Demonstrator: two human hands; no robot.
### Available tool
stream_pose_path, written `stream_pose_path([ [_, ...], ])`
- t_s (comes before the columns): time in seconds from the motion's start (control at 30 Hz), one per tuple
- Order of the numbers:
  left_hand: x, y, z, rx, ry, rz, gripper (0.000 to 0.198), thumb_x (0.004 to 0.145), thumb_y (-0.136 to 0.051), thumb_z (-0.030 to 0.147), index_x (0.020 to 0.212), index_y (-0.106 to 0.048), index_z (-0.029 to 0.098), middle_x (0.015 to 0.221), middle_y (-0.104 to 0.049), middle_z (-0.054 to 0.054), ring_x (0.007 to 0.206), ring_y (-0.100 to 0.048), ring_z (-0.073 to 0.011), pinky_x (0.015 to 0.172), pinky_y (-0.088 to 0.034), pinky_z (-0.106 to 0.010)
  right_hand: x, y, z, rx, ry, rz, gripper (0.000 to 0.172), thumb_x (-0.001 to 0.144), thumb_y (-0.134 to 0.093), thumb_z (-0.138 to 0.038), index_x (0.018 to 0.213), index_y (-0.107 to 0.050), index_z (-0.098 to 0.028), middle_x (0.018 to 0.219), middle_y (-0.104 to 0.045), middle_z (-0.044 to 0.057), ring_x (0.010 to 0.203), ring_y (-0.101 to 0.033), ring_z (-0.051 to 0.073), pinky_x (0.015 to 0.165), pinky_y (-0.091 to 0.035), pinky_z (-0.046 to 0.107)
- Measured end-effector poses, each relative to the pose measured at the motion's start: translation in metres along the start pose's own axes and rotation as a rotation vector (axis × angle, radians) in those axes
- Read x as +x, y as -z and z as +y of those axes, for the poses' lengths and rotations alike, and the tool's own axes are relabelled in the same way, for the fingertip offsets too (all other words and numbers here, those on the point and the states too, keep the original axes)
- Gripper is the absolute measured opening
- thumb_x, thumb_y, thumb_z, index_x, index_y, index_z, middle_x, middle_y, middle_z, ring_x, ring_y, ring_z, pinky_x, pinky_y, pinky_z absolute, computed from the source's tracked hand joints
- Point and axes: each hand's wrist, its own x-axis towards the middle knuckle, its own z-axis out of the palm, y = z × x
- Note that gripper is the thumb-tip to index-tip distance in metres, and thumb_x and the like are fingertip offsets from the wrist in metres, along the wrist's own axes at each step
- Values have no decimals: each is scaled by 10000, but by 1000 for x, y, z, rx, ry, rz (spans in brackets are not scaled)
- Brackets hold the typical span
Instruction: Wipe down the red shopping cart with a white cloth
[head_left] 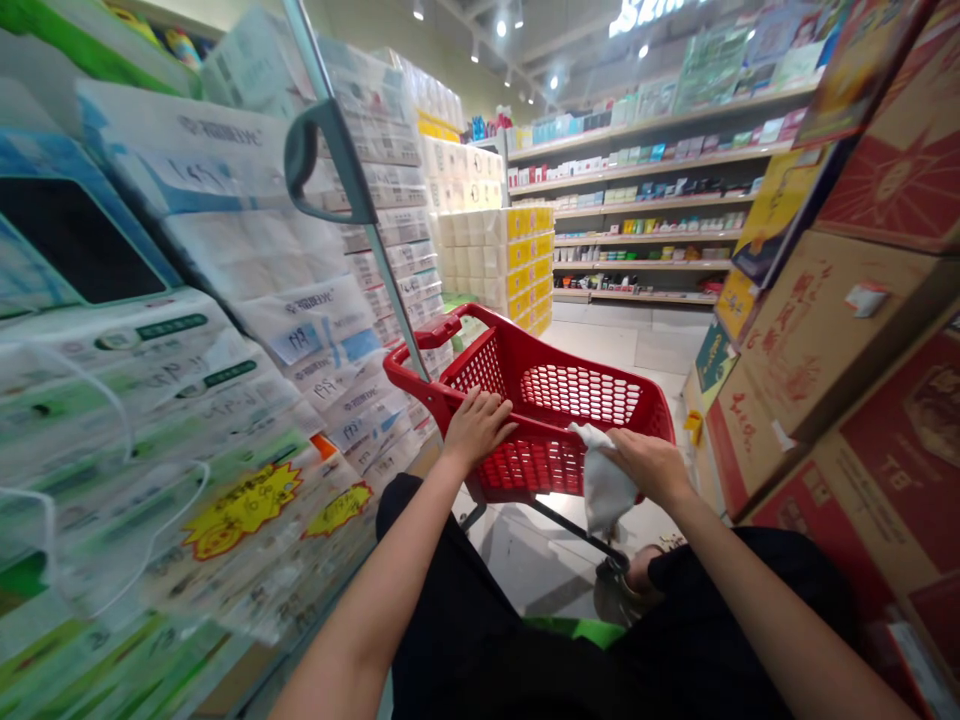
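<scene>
A red rolling shopping basket (536, 455) stands in front of my legs, its side facing me. My left hand (478, 432) is closed over its near rim, the fingers bent down over the edge. A white cloth (607, 488) is in my right hand (651, 464), pressed to the near rim further right, and the loose part hangs down outside the wall. Part of the right fingers is hidden by the cloth. From the basket's left end a metal pole rises, slanted, with a dark grey handle (346, 165). The visible part of the basket's inside shows no goods.
Stacked packs of tissue paper (300, 320) with yellow price tags line the left side close by. Cardboard boxes (832, 330) are piled on the right. Tiled floor (637, 335) leads to shelves (645, 205) of small goods at the back. A foot (637, 580) is beside the basket's wheel.
</scene>
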Motion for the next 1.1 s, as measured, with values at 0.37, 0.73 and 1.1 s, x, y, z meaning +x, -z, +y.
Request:
stream_pose_path([
  [0.37,6,-9,8,25,70,-26,576,883,-495,554,1315,-433,178,1151,-552,-126,1041,-496,-285,1068,-248,-472,6,7,-4,-86,14,-70,442,971,-334,-528,861,-581,-179,751,-675,48,639,-616,143,526,-217,273],
  [0.73,3,-13,4,9,77,-58,551,891,-483,299,1405,-334,170,1278,-517,-116,1109,-474,-275,1108,-189,-449,99,-14,-116,9,13,-142,388,986,-306,-484,998,-560,-191,871,-692,79,696,-635,164,535,-261,256],
  [1.1,6,-15,-4,-42,43,7,582,860,-515,582,1311,-451,220,1156,-564,-102,1061,-493,-287,1052,-274,-449,44,-3,-52,-82,23,-27,396,986,-330,-474,867,-585,-196,760,-684,43,654,-598,142,612,-269,273],
])
